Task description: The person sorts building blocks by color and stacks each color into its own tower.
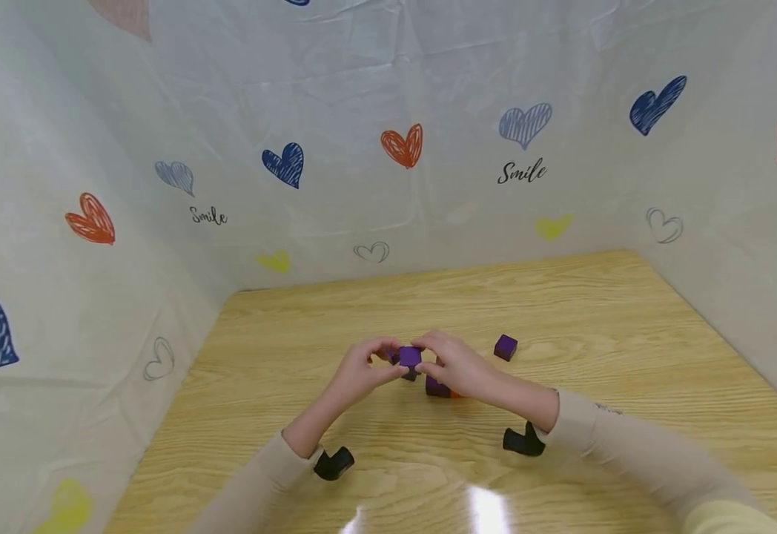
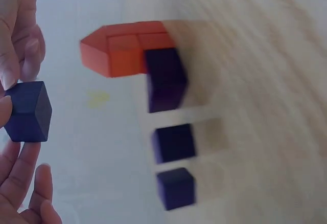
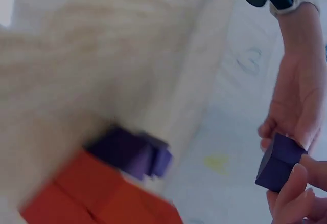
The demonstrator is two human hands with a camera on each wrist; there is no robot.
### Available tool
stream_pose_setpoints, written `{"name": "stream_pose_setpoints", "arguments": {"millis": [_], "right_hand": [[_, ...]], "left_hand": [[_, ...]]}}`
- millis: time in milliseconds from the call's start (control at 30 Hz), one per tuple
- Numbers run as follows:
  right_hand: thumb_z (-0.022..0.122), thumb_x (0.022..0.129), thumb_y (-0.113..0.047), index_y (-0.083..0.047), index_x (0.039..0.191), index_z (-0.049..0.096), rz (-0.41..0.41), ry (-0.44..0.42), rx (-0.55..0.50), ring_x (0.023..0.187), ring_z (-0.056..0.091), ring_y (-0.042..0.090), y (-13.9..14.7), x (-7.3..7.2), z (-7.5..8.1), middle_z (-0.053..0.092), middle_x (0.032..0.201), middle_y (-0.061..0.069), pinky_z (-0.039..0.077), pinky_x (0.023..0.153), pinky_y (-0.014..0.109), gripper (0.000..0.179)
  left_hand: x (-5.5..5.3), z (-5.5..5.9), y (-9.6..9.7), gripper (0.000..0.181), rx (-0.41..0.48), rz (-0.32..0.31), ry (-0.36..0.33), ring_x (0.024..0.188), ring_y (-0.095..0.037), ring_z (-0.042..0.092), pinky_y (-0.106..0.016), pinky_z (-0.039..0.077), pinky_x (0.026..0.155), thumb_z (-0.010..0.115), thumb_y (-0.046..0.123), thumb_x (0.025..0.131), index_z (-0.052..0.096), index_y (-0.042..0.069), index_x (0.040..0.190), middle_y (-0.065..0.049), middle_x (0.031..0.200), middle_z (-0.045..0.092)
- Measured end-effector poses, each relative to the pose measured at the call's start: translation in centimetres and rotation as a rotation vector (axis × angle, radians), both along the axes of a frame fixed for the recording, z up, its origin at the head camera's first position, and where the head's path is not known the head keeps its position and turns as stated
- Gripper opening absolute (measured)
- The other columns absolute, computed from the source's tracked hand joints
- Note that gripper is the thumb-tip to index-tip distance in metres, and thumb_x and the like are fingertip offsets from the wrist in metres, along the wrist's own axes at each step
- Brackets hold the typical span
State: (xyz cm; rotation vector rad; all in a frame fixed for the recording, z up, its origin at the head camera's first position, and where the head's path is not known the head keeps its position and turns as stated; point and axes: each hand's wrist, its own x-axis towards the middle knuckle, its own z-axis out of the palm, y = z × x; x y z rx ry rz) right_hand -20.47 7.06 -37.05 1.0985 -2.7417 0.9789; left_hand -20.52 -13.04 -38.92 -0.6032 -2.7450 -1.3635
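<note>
The left hand [image 1: 359,368] and the right hand [image 1: 455,362] both pinch one purple block [image 1: 410,357] between their fingertips, above the table [image 1: 575,311]. Below the hands, orange blocks [image 2: 125,55] touch a darker block [image 2: 166,81]; another cube [image 1: 506,348] sits to the right hand's right.

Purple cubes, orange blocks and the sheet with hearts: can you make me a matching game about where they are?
Things
1. Held cube
2. Lone cube
3. Orange blocks
4. Sheet

Places
A. Up behind the table, showing hearts
B. On the table, next to a purple block
C. Between the left hand and the right hand
D. By itself on the table, to the right of the right hand in the head view

Right pairs: 1-C, 2-D, 3-B, 4-A
</note>
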Motion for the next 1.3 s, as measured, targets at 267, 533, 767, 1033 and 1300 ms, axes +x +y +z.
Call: {"name": "stream_pose_setpoints", "arguments": {"millis": [267,533,767,1033,1300], "right_hand": [[0.062,0.086,-0.006,0.003,0.111,0.059,-0.023,-0.135,0.002,0.093,0.057,0.024,-2.8,0.2,-4.7,0.059,0.103,0.013,0.048,0.075,0.032,0.026],[0.064,0.084,-0.006,0.002,0.104,0.061,-0.076,-0.117,0.07,0.085,0.056,0.019,-4.8,0.0,-7.0,0.059,0.096,0.011,0.048,0.073,0.032,0.022],[0.067,0.082,-0.007,0.0,0.101,0.063,-0.089,-0.16,0.116,0.082,0.055,0.016,-5.6,-0.3,-7.6,0.059,0.093,0.008,0.046,0.07,0.029,0.02],[0.068,0.081,-0.007,0.002,0.103,0.064,-0.088,-0.217,0.09,0.085,0.058,0.018,-5.7,-0.6,-7.7,0.062,0.097,0.011,0.048,0.073,0.031,0.023],[0.069,0.08,-0.006,0.002,0.102,0.064,-0.082,-0.232,0.062,0.085,0.058,0.019,-5.7,-0.7,-7.7,0.063,0.097,0.012,0.048,0.072,0.031,0.023]], "left_hand": [[1.0,-4.2,-2.1,0.028,-0.039,0.005,-0.079,0.089,-0.025,0.057,-0.027,0.045,0.073,0.072,0.022,0.079,0.064,0.009,0.104,-0.005,0.103,0.065],[1.0,-5.5,-2.9,0.025,-0.094,0.024,-0.144,0.08,-0.018,0.053,-0.026,0.043,0.071,0.073,0.017,0.078,0.064,0.01,0.1,-0.005,0.1,0.065],[0.8,-6.1,-3.1,0.026,-0.135,0.046,-0.205,0.073,-0.013,0.047,-0.025,0.039,0.064,0.075,0.014,0.075,0.064,0.009,0.099,-0.007,0.101,0.065],[0.6,-6.2,-3.3,0.025,-0.119,0.043,-0.242,0.074,-0.014,0.048,-0.026,0.039,0.064,0.074,0.015,0.076,0.064,0.01,0.098,-0.008,0.102,0.066],[0.4,-6.3,-3.4,0.026,-0.109,0.037,-0.267,0.073,-0.014,0.048,-0.026,0.039,0.062,0.074,0.018,0.077,0.064,0.01,0.099,-0.008,0.102,0.065]]}}
